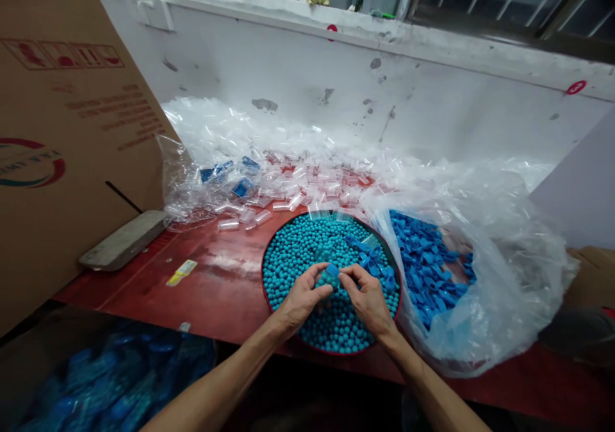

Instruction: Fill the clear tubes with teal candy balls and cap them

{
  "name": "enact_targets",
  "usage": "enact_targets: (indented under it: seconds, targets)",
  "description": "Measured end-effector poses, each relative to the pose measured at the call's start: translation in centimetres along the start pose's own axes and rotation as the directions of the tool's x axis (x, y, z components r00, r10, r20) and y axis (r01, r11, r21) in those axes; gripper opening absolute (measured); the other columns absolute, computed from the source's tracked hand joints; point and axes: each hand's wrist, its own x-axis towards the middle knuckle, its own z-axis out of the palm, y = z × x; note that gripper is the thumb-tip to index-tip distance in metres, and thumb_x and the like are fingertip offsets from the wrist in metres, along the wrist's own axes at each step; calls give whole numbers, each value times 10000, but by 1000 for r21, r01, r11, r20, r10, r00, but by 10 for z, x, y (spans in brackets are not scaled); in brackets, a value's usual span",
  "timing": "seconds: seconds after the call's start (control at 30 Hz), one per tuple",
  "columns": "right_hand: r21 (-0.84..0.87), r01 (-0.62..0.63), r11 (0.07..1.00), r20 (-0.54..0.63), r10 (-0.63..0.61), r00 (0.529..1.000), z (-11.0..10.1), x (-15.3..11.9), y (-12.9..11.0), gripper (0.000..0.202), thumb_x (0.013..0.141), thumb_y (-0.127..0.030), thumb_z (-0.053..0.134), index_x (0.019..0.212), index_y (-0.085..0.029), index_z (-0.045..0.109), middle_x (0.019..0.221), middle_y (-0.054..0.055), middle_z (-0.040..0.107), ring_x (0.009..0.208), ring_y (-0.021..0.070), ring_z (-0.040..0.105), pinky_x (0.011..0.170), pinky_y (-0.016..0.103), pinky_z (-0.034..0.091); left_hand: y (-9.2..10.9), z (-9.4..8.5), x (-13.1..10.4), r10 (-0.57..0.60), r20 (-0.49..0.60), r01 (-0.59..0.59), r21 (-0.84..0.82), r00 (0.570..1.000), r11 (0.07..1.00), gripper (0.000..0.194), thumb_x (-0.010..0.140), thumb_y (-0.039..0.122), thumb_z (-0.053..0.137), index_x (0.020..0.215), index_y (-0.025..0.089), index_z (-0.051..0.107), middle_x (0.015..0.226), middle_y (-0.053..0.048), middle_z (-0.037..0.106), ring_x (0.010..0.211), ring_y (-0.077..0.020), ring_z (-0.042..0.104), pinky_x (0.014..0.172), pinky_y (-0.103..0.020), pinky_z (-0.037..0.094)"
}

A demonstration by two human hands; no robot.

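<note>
Both hands meet over a round red-rimmed tray (264,272) full of teal beads (302,243). In the fingers of my left hand (300,297) is a small clear plastic tube (327,277) with teal beads inside and a blue part at its top. My right hand (368,294) pinches at the blue part with thumb and forefinger, so both hands are closed on the same piece. Several blue plastic caps (377,262) lie on the beads at the tray's right side, just beyond my right hand.
Clear empty tubes (293,195) are heaped behind the tray on the red table (211,284). An open plastic bag (509,278) of blue caps (427,265) stands at right. A cardboard box (81,118) rises at left by a grey metal block (122,240). Blue items (106,381) sit below the table edge.
</note>
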Motion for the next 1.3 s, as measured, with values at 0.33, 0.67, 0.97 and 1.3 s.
enact_targets:
  seconds: [0.33, 0.67, 0.97, 1.3]
  targets:
    - [6, 21, 1000, 96, -21, 995, -6, -1, 2, 217, 792, -332, 452, 722, -180, 589, 665, -12, 576, 642, 125, 511, 644, 232, 416, -4, 1, -3, 1, 5, -1, 51, 1000, 999, 480, 697, 306, 557, 1138, 197, 400, 770, 17, 508, 439, -28, 430, 367, -146, 307]
    - [5, 39, 999, 67, -39, 997, -4, -7, 3, 211, 795, -307, 469, 837, -191, 640, 716, 0, 621, 676, 134, 550, 653, 238, 428, 4, 12, -6, 67, -50, -62, 85, 997, 994, 363, 721, 251, 514, 1073, 208, 434, 712, 48, 465, 414, -14, 364, 378, -150, 325]
    - [-32, 134, 990, 309, -117, 944, -25, -11, 1, 272, 782, -230, 479, 1030, -211, 587, 953, 49, 620, 878, 167, 551, 795, 307, 432, -1, 7, -10, 22, -79, -13, 122, 997, 992, 298, 740, 312, 506, 1009, 216, 420, 646, 64, 452, 363, -27, 406, 326, -147, 309]
    - [382, -210, 900, 121, 177, 977, -14, -1, 4, 440, 741, -297, 533, 1155, -161, 477, 878, 46, 628, 534, 105, 543, 553, 288, 492, 11, 10, -17, 28, 25, -33, 244, 999, 969, 368, 779, 293, 465, 1121, 216, 352, 836, 2, 568, 483, -58, 490, 455, -195, 435]
